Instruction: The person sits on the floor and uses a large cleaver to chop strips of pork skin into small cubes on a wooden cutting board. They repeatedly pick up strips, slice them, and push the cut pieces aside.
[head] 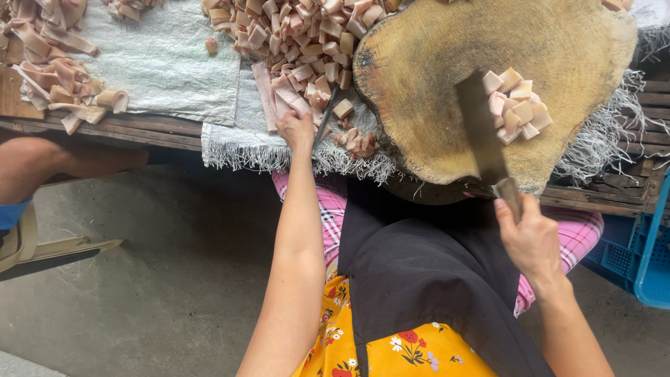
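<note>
My right hand (532, 237) grips the handle of a cleaver (481, 129), whose blade rests on a round wooden chopping block (433, 56). Right of the blade sits a small heap of cut pinkish-tan pieces (518, 105). My left hand (296, 129) reaches to the strips of the same pale material (279, 94) lying on the white woven cloth (167, 63) left of the block, fingers closed on one strip's end. A big pile of cut pieces (300, 31) lies beyond it.
More long strips (59, 73) are heaped at the far left of the wooden bench (139, 129). Another person's leg and sandal (42, 202) are at the left. A blue plastic crate (645, 258) stands at the right. A dark apron covers my lap.
</note>
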